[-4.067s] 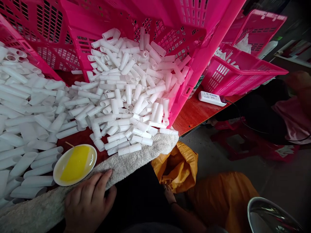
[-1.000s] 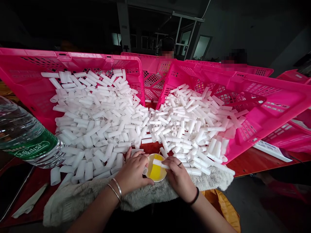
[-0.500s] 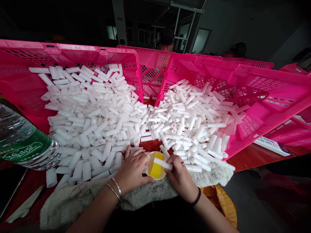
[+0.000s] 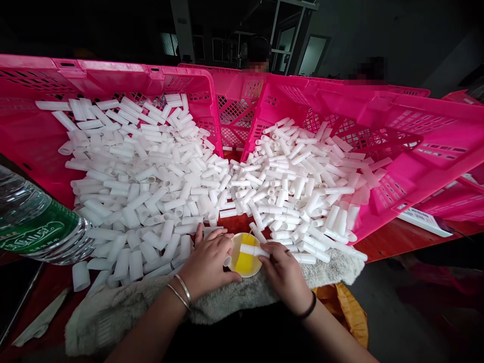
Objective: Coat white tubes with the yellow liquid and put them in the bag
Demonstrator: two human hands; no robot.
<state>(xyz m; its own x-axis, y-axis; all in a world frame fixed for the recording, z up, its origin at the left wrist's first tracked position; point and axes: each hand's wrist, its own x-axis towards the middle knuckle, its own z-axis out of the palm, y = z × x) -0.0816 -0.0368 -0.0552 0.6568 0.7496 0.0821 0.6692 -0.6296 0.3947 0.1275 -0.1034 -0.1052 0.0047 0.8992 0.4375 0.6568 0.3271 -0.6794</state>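
My right hand (image 4: 284, 272) pinches a white plastic tube (image 4: 249, 250) by its right end. A band or step shows partway along this tube, which lies nearly level over a small round bowl (image 4: 257, 267). Yellow colour and a thin stick (image 4: 250, 231) show inside the bowl. At the bowl's left side, my left hand (image 4: 212, 257) curls around another short white tube (image 4: 227, 260); only its open end shows between the fingers and thumb. Under both hands lies a grey fluffy towel (image 4: 223, 302) along the table's front edge.
Heaps of loose white tubes (image 4: 151, 171) and tubes with a stepped shape (image 4: 298, 186) spill from two tilted pink crates (image 4: 189, 75) (image 4: 427, 151). A large water bottle (image 4: 41, 222) lies at left. Behind the crates, two people's heads (image 4: 258, 53) (image 4: 372, 68) show.
The tube in my right hand has turned slightly towards level, and that hand has shifted a little. My left hand stays by the bowl. The camera view has shifted slightly.
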